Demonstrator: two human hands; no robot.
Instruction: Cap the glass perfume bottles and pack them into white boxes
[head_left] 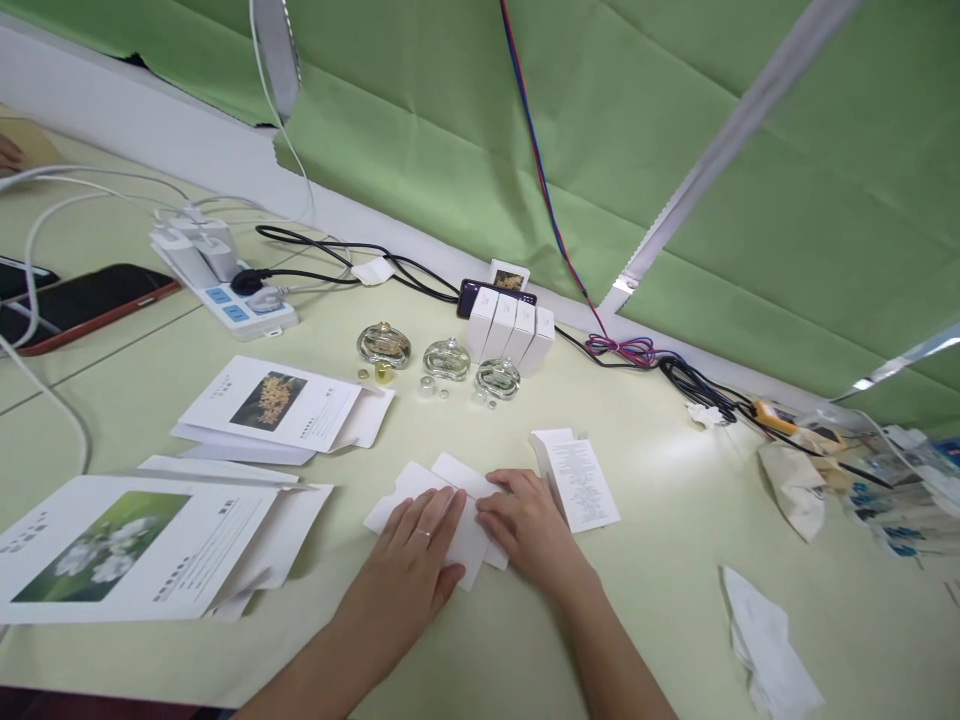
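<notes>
A plain white sheet of folded card point(469, 545) lies flat on the table in front of me. My left hand point(420, 545) rests on it with the fingers stretched out. At its right side my right hand point(525, 520) touches the card with bent fingers; whether they pinch its edge I cannot make out. Just beyond the right hand lies a flattened white box point(581, 485) with small print. Farther back stand three clear glass bottles, a left one point(384, 345), a middle one point(447, 358) and a right one point(498, 378), with small caps before them.
Several small white boxes point(510, 325) stand against a dark phone point(469, 296). Printed flat cartons point(274, 400) lie at the left, below a power strip point(251, 315) with cables. Crumpled white paper point(769, 645) lies at the right. Coiled black cable point(694, 385) runs along the wall.
</notes>
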